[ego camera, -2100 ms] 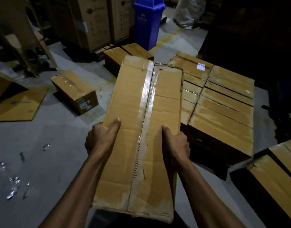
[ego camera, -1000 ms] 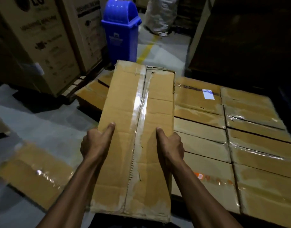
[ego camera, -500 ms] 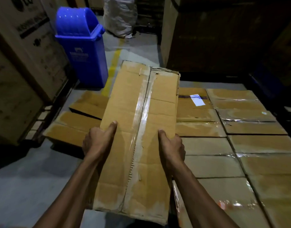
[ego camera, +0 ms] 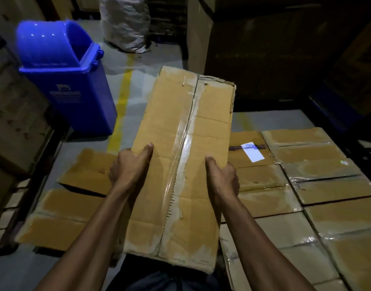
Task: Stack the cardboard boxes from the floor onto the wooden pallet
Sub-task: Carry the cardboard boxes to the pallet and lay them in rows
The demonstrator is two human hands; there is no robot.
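Note:
I carry a long taped cardboard box (ego camera: 180, 148) lengthwise in front of me, held in the air. My left hand (ego camera: 130, 166) grips its left edge, thumb lying on top. My right hand (ego camera: 222, 177) grips its right edge the same way. Below and to the right lies a flat layer of stacked cardboard boxes (ego camera: 319, 185), one with a white label (ego camera: 252, 151). The pallet under them is hidden. More low boxes (ego camera: 75, 196) lie to the lower left of the carried box.
A blue swing-lid bin (ego camera: 62, 80) stands at the left by a yellow floor line (ego camera: 122, 106). A white sack (ego camera: 125, 24) leans at the back. Tall cartons (ego camera: 16, 114) line the left side, and dark stacked goods (ego camera: 285, 49) fill the right rear.
I have walked up to the layer of boxes and turned right; the bin has slid left in view. Both hands keep the same grip on the box.

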